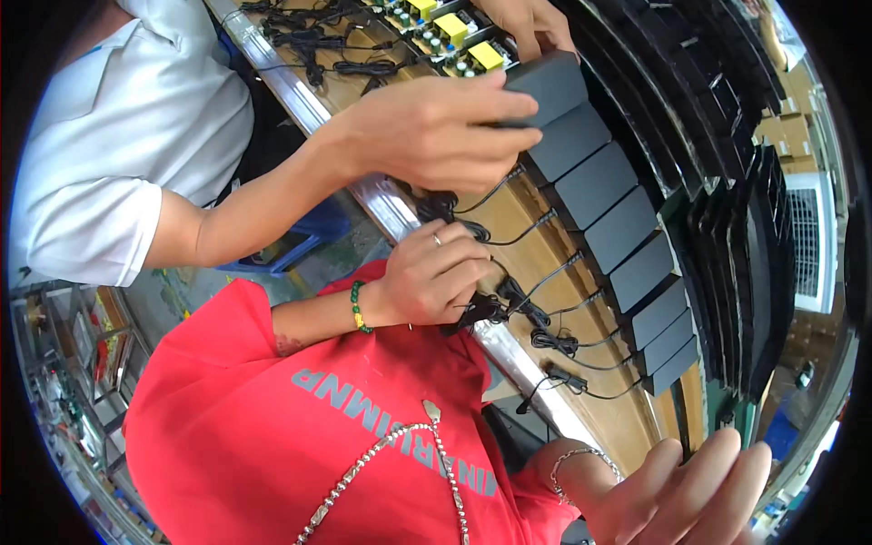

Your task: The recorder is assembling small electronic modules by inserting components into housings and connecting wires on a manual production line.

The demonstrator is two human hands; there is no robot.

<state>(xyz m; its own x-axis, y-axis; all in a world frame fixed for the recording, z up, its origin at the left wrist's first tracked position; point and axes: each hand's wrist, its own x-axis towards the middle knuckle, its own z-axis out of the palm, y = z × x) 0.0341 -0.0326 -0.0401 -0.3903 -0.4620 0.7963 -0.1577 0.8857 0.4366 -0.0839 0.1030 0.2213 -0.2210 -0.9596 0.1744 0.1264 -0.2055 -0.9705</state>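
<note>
My left hand (434,277), with a ring and a green beaded bracelet, is closed around a bundled black cable (481,312) at the bench's near edge. My right hand (686,495), a silver chain at its wrist, is raised at the lower right. Its fingers are apart and slightly bent, with nothing visible in them; the lower edge cuts it off. Between and beyond my hands runs a slanting row of black power adapter boxes (597,186), lying side by side, with cords coming out toward me.
A co-worker in a white shirt (136,154) reaches in from the left, one hand (445,132) over the row's far end. Circuit boards with yellow transformers (451,29) and coiled cables (313,41) lie beyond. Stacked black trays (736,263) stand along the right.
</note>
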